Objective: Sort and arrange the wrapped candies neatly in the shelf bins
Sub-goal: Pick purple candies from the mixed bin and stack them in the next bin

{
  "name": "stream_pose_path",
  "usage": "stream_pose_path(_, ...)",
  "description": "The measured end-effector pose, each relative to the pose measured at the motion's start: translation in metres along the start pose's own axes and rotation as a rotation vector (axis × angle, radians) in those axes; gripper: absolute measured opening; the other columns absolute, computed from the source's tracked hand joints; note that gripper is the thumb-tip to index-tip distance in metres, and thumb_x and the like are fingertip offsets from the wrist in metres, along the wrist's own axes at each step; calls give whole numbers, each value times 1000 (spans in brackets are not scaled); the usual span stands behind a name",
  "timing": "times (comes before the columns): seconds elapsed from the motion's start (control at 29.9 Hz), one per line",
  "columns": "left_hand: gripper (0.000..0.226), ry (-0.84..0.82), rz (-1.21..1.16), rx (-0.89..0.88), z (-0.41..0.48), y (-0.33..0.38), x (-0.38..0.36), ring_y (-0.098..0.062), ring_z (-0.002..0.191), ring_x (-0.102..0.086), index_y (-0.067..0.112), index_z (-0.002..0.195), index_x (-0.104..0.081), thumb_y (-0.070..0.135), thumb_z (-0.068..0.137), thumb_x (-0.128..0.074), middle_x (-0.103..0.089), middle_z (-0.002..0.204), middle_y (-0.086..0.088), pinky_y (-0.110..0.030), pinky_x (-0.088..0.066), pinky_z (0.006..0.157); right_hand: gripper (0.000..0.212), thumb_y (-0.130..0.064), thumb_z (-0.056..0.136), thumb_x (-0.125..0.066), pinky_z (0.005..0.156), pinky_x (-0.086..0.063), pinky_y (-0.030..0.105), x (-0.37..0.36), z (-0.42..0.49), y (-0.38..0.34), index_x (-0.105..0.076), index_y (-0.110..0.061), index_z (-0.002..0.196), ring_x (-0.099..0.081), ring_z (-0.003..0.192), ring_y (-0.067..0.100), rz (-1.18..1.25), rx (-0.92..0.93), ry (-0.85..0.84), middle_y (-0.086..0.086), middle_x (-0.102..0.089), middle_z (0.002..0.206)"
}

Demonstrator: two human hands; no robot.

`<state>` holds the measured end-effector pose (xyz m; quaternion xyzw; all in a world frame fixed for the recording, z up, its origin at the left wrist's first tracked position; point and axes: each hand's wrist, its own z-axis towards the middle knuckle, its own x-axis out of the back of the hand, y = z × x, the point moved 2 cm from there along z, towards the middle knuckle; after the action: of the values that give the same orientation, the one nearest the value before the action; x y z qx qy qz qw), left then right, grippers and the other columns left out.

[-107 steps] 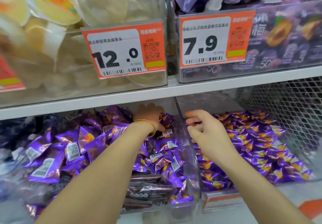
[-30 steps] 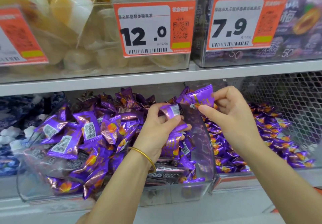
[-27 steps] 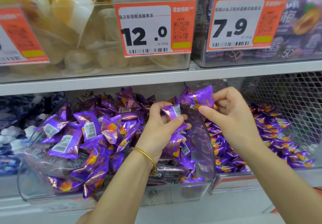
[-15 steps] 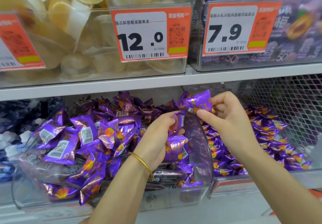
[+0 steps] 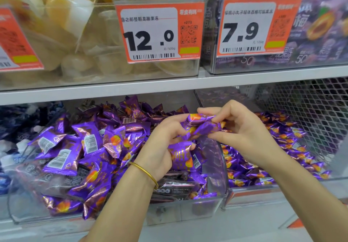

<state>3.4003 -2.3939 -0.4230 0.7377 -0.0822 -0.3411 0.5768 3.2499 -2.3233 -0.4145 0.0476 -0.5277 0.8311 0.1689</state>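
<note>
Purple foil-wrapped candies (image 5: 90,147) fill a clear bin (image 5: 216,168) on the lower shelf. A second bin to the right holds smaller purple and orange candies (image 5: 293,140). My left hand (image 5: 165,147), with a gold bangle on its wrist, grips several purple candies (image 5: 180,159) in its palm above the divider between the bins. My right hand (image 5: 243,134) pinches a bunch of purple candies (image 5: 201,125) at the fingertips, right against my left hand's fingers.
The white shelf board (image 5: 169,87) runs just above my hands. On it stand clear bins of pale jelly cups (image 5: 79,40) and purple pouches (image 5: 320,34), with orange price tags 12.0 (image 5: 160,33) and 7.9 (image 5: 258,27). Wire mesh (image 5: 308,110) backs the right bin.
My hands have come together over the divider. The candies my right hand held higher up are lower and now touch my left hand's fingertips.
</note>
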Motion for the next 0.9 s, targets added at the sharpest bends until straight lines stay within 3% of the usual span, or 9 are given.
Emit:
stream_pose_path(0.07, 52, -32, -29, 9, -3, 2, -1, -18, 66, -62, 2, 115, -62, 21, 67, -66, -65, 103, -18, -23, -49, 48, 29, 0, 70, -71, 96, -47, 35, 0, -1, -2, -51, -20, 79, -60, 114, 9, -56, 13, -59, -9, -67, 117)
stream_pose_path(0.13, 49, -15, 50, -29, -2, -1, 1, -17, 73, -65, 5, 117, -62, 28, 73, -65, -67, 106, -17, -24, -51, 52, 29, 6, 73, -72, 96, -47, 35, -1, -1, -3, -51, -13, 81, -60, 113, 8, -110, 12, -95, -14, -66, 117)
stream_pose_path(0.23, 39, -32, 101, -95, -1, -5, 1, -18, 82, -67, 5, 121, -58, 10, 82, -60, -67, 111, -17, -23, -54, 57, 25, 4, 73, -73, 96, -46, 36, -1, -1, -2, -53, -9, 82, -59, 114, 7, -130, 15, -100, -14, -65, 118)
stream_pose_path(0.37, 42, -12, 57, -147, 1, -4, 5, -20, 86, -65, 7, 120, -56, -2, 80, -60, -67, 111, -16, -26, -56, 70, 26, -13, 65, -76, 94, -48, 39, 5, 1, -5, -59, -24, 80, -60, 111, 9, -108, -14, -84, -12, -64, 121)
stream_pose_path(0.47, 39, 7, 133, -206, 1, -3, 8, -16, 83, -64, 12, 116, -58, -8, 82, -59, -68, 107, -13, -22, -56, 61, 29, -11, 61, -76, 79, -53, 26, 15, 2, -9, -64, -21, 85, -64, 88, 10, 53, -16, 18, -6, -69, 98)
stream_pose_path(0.53, 39, 12, 266, -274, 1, -3, 8, -15, 83, -65, 18, 111, -59, -7, 82, -61, -68, 106, -9, -23, -55, 65, 28, -9, 64, -74, 74, -53, 22, 17, 3, -12, -69, -22, 88, -62, 79, 12, 130, -31, 41, -4, -69, 87)
stream_pose_path(0.64, 39, -12, 429, -385, -1, -3, 3, -15, 90, -66, 27, 106, -60, 0, 80, -68, -67, 110, -1, -22, -53, 69, 31, -26, 64, -83, 82, -54, 34, 11, 4, -11, -73, -29, 93, -58, 88, 19, -116, -36, 16, -2, -64, 102)
stream_pose_path(0.74, 45, -32, 474, -447, -2, -1, -1, -10, 89, -66, 31, 104, -60, -6, 79, -67, -66, 110, 5, -18, -52, 64, 28, -14, 72, -76, 89, -50, 46, 7, 4, -9, -71, -29, 95, -60, 94, 22, -161, -93, -15, -1, -66, 105)
stream_pose_path(0.9, 64, -73, 469, -449, -4, 2, 1, -8, 90, -66, 33, 116, -50, -19, 80, -55, -63, 118, 4, -23, -53, 73, 31, 1, 72, -74, 80, -54, 36, 6, 4, -13, -68, -24, 89, -63, 79, 13, -78, -136, -46, 7, -67, 96)
